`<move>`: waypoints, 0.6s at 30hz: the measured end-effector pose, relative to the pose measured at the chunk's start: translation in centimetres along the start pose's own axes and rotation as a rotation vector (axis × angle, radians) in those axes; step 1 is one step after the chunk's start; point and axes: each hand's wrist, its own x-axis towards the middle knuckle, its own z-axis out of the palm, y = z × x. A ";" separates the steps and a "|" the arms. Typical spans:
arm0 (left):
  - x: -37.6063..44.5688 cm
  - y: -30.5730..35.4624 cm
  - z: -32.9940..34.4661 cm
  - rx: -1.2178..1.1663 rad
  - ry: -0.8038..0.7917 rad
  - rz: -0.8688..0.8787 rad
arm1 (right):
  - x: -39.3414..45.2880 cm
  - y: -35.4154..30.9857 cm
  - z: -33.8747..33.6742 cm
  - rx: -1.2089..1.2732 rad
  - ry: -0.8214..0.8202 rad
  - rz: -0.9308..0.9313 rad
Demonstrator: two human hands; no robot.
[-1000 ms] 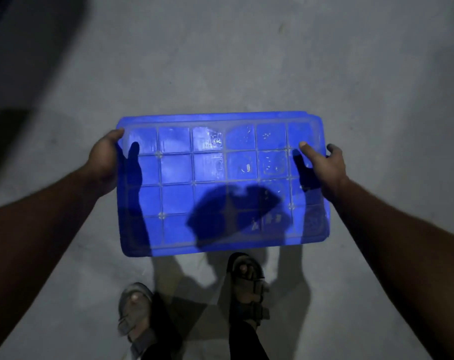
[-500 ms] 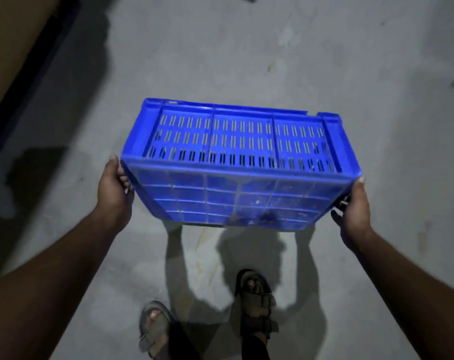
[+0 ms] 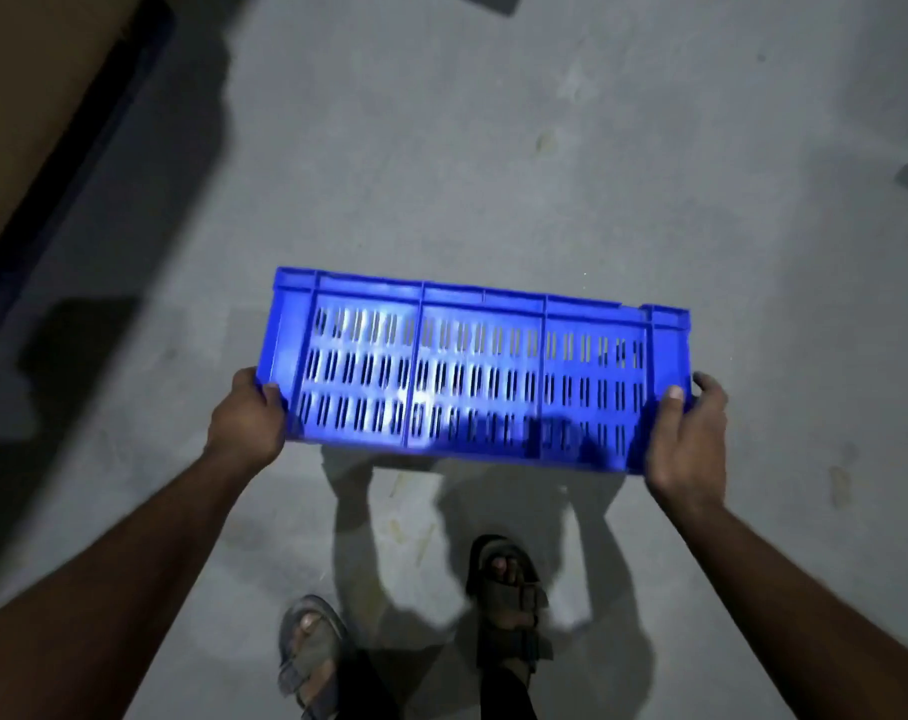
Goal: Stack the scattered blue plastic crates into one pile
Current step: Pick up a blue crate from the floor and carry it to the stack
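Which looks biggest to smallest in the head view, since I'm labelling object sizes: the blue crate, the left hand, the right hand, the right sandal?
1. blue crate, by far the largest.
2. left hand and right hand: they look alike, so no ranking between them.
3. right sandal: close to the hands in apparent size, and it lies farther from the camera, so its place is unsure.

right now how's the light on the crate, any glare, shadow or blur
Head view: dim room lit from the camera side; pale glare on the blue crate upper-left slats, dark shadow along its lower edge; hard shadows on the concrete floor below; slight motion blur, sandals soft.
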 end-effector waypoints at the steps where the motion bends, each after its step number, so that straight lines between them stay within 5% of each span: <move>1: -0.1 0.2 0.0 0.026 -0.048 -0.029 | 0.1 -0.7 0.1 -0.116 0.021 -0.111; 4: -0.6 1.7 0.1 0.038 0.003 0.031 | 1.0 -4.5 0.7 -0.351 0.011 -0.338; 7: -0.3 5.2 0.8 0.189 0.253 0.476 | 2.4 -7.8 2.4 -0.528 -0.181 -0.628; 9: 0.4 8.5 1.7 0.399 0.131 0.780 | 2.9 -9.5 3.9 -0.584 -0.429 -0.747; 12: 0.6 12.2 3.8 0.675 -0.202 0.888 | 3.3 -11.4 5.3 -0.733 -0.589 -0.756; 18: -2.1 12.6 5.0 0.849 -0.215 0.920 | 3.0 -12.3 4.4 -0.807 -0.711 -0.701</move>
